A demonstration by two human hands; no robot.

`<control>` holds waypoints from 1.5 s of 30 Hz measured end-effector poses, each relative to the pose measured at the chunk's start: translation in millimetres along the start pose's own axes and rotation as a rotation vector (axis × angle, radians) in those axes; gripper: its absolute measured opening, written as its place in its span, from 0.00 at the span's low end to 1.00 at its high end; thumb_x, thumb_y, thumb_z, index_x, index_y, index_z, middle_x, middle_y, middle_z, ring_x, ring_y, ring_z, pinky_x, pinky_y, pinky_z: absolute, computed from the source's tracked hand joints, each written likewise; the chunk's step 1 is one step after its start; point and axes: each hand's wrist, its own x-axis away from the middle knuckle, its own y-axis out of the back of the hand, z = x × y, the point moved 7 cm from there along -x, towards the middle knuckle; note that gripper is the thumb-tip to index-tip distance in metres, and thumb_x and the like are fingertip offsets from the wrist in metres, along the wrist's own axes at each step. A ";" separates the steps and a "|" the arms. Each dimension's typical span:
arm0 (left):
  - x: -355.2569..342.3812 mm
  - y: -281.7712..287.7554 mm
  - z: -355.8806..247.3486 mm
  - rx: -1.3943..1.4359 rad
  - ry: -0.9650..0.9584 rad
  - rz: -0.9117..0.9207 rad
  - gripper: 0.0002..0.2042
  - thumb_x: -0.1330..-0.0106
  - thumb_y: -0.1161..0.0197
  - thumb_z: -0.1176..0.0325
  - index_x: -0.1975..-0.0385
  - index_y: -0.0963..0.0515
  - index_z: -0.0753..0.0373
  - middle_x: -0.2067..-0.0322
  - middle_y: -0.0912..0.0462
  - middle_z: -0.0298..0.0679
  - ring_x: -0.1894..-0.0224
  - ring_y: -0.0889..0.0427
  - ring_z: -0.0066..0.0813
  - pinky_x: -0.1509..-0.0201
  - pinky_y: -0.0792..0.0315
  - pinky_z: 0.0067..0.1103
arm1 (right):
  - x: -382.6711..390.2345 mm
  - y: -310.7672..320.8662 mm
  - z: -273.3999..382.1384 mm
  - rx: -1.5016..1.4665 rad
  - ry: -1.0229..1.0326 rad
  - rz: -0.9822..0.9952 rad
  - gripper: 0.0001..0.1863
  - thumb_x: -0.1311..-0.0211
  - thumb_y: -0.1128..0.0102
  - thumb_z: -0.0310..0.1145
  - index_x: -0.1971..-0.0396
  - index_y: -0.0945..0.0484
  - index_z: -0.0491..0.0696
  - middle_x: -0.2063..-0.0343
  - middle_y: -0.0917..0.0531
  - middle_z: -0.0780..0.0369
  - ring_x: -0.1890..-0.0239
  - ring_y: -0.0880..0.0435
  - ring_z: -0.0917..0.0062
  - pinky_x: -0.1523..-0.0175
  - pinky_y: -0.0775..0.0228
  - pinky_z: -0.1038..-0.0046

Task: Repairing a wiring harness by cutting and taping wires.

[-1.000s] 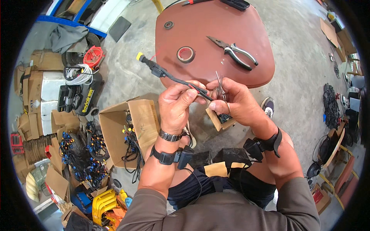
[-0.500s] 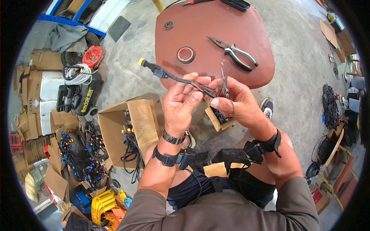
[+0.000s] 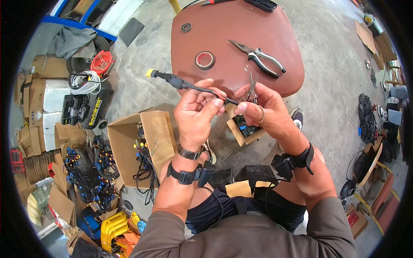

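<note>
My left hand [image 3: 198, 109] pinches a black cable [image 3: 174, 81] between thumb and fingers. A yellow-ended connector and a thicker black section of the cable stick out to the left, and a bit of red wire shows at my fingertips. The cable's other end runs to my right hand [image 3: 266, 107], whose thumb and forefinger grip it. The same hand holds small scissors [image 3: 252, 88], blades pointing up and slightly apart; their handles are hidden in the palm. Just beyond lies the reddish-brown seat [image 3: 232, 26], bearing pliers [image 3: 262, 60], a roll of tape [image 3: 209, 67] and a small black ring [image 3: 183, 28].
An opened cardboard box [image 3: 124, 150] with cables stands at the left, near a heap of wired connectors [image 3: 88, 172]. A smaller box [image 3: 236, 132] sits below my hands. Yellow plastic pieces [image 3: 112, 225] lie lower left. A black bundle [image 3: 366, 118] rests on the floor at right.
My left hand has shifted slightly left with the cable, so its yellow end sits farther left and lower. The gap between my hands is a little wider. The scissors stay in my right hand.
</note>
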 end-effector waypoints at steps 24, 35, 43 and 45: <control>7.0 -0.4 -14.7 -0.640 -0.247 -0.141 0.12 0.37 0.50 0.83 0.59 0.19 0.70 0.74 0.19 0.35 0.72 0.23 0.16 0.69 0.28 0.15 | 18.3 -43.2 -10.4 0.454 0.122 0.270 0.17 0.46 0.29 0.31 0.65 0.31 0.43 0.77 0.27 0.62 0.71 0.31 0.81 0.65 0.32 0.72; 3.8 4.2 -12.2 -0.525 -0.164 -0.115 0.11 0.36 0.48 0.83 0.58 0.20 0.71 0.68 0.16 0.39 0.68 0.20 0.20 0.63 0.25 0.17 | 18.8 -44.1 -0.5 0.630 0.273 0.251 0.20 0.49 0.26 0.33 0.63 0.29 0.43 0.76 0.23 0.62 0.76 0.30 0.80 0.68 0.33 0.74; -5.2 1.2 -4.2 -0.336 0.068 0.039 0.09 0.36 0.45 0.78 0.61 0.19 0.71 0.63 0.15 0.42 0.60 0.18 0.26 0.53 0.26 0.21 | 14.4 -27.5 7.3 1.063 0.388 0.052 0.22 0.52 0.27 0.33 0.59 0.28 0.43 0.68 0.23 0.55 0.67 0.21 0.55 0.65 0.29 0.62; -4.0 2.3 -1.5 -0.328 0.098 0.063 0.09 0.36 0.45 0.78 0.62 0.19 0.71 0.63 0.15 0.42 0.60 0.18 0.26 0.53 0.26 0.21 | 14.1 -27.3 6.9 1.107 0.390 0.046 0.23 0.51 0.27 0.34 0.58 0.28 0.43 0.67 0.22 0.54 0.67 0.21 0.54 0.64 0.28 0.61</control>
